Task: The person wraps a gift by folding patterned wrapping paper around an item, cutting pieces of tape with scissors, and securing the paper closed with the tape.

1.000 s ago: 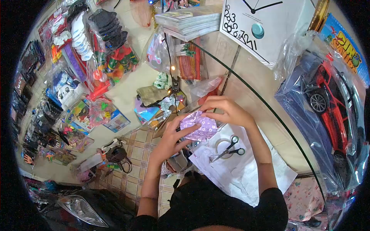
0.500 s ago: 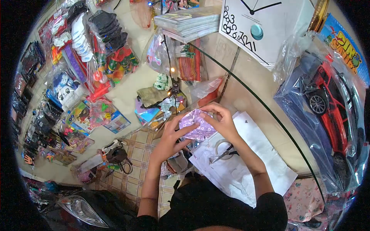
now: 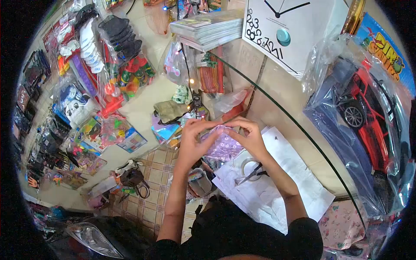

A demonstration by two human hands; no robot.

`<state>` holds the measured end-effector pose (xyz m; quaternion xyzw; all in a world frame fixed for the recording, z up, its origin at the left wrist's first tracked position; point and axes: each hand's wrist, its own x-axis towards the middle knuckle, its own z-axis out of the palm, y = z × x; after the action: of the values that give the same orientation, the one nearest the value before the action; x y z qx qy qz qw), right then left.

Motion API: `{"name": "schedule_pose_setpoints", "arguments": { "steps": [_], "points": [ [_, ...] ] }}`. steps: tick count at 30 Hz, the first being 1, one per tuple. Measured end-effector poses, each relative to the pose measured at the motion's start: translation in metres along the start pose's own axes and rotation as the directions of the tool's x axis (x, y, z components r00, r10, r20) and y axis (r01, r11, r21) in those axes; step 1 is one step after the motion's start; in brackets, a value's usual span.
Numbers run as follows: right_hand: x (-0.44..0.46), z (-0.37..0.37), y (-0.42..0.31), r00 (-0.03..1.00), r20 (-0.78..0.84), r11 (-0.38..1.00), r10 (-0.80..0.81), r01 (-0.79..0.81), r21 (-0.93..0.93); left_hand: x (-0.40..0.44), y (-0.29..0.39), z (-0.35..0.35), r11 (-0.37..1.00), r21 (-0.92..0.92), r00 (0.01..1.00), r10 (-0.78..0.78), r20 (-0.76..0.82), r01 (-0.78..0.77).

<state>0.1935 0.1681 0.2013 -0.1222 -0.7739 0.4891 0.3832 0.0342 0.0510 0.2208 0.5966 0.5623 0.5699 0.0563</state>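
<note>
A crumpled purple packet with a white flower pattern (image 3: 223, 145) is held up between both hands; I cannot tell whether it is paper or cloth. My left hand (image 3: 197, 138) grips its upper left part, thumb and fingers pinched near the top edge. On the upper right, my right hand (image 3: 247, 136) pinches the same edge, fingertips close to those of the left. Whatever may be inside the packet is hidden. Just below and right of it, scissors (image 3: 250, 174) lie across a roll of tape (image 3: 250, 164) on white paper sheets (image 3: 286, 173).
A dark-edged glass top (image 3: 294, 115) curves past the right arm. Beyond it stand a boxed clock (image 3: 279, 37) and a red toy car in plastic (image 3: 366, 112). A stack of booklets (image 3: 208, 30) lies at the back. Bagged toys (image 3: 134, 73) hang at left.
My left hand has shifted from the packet's left side up to its top edge, and its fingers have closed into a pinch. The right fingertips have drawn nearer to the left ones.
</note>
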Motion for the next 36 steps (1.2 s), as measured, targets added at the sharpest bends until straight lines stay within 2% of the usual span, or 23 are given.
{"name": "schedule_pose_setpoints", "arguments": {
  "steps": [2, 8, 11, 17, 20, 23, 26, 29, 32, 35, 36],
  "points": [
    [-0.001, -0.002, 0.003, 1.0, -0.006, 1.0, -0.009, 0.009, -0.03, -0.004, 0.011, 0.006, 0.998, 0.065, 0.998, 0.021, -0.061, -0.017],
    [-0.002, 0.001, -0.002, 1.0, -0.017, 1.0, 0.022, -0.022, 0.007, -0.013, 0.005, 0.024, 0.994, -0.096, 0.972, -0.071, -0.225, 0.051],
    [-0.002, 0.0, -0.001, 0.995, -0.002, 0.992, 0.099, -0.098, 0.08, -0.015, 0.004, 0.029, 0.996, -0.091, 0.957, -0.035, -0.289, 0.009],
    [-0.002, -0.002, 0.003, 0.994, 0.023, 0.991, 0.109, -0.111, 0.069, -0.02, -0.005, 0.034, 0.97, -0.229, 0.937, -0.155, -0.313, 0.084],
    [-0.001, 0.0, 0.003, 0.988, 0.037, 0.977, 0.153, -0.157, 0.143, -0.019, -0.011, 0.036, 0.897, -0.42, 0.926, -0.266, -0.269, 0.135],
    [-0.001, -0.001, 0.013, 0.986, 0.058, 0.979, 0.153, -0.16, 0.126, -0.019, -0.014, 0.034, 0.93, -0.338, 0.927, -0.248, -0.28, 0.146],
    [0.003, -0.012, -0.005, 0.952, 0.165, 0.94, 0.259, -0.288, 0.183, -0.016, -0.019, 0.032, 0.898, -0.417, 0.91, -0.286, -0.301, 0.144],
    [0.004, -0.019, 0.0, 0.95, 0.198, 0.949, 0.243, -0.275, 0.156, -0.016, -0.02, 0.032, 0.936, -0.317, 0.938, -0.237, -0.251, 0.152],
    [0.002, -0.02, -0.003, 0.931, 0.209, 0.933, 0.3, -0.332, 0.138, -0.011, -0.013, 0.021, 0.834, -0.53, 0.962, -0.25, -0.108, 0.157],
    [-0.002, -0.019, -0.002, 0.95, 0.188, 0.953, 0.248, -0.275, 0.129, -0.016, -0.011, 0.009, 0.883, -0.44, 0.986, -0.157, 0.046, 0.162],
    [-0.002, -0.019, -0.002, 0.955, 0.184, 0.961, 0.234, -0.255, 0.105, -0.02, -0.012, 0.008, 0.879, -0.428, 0.978, -0.184, 0.103, 0.21]
  ]
}}
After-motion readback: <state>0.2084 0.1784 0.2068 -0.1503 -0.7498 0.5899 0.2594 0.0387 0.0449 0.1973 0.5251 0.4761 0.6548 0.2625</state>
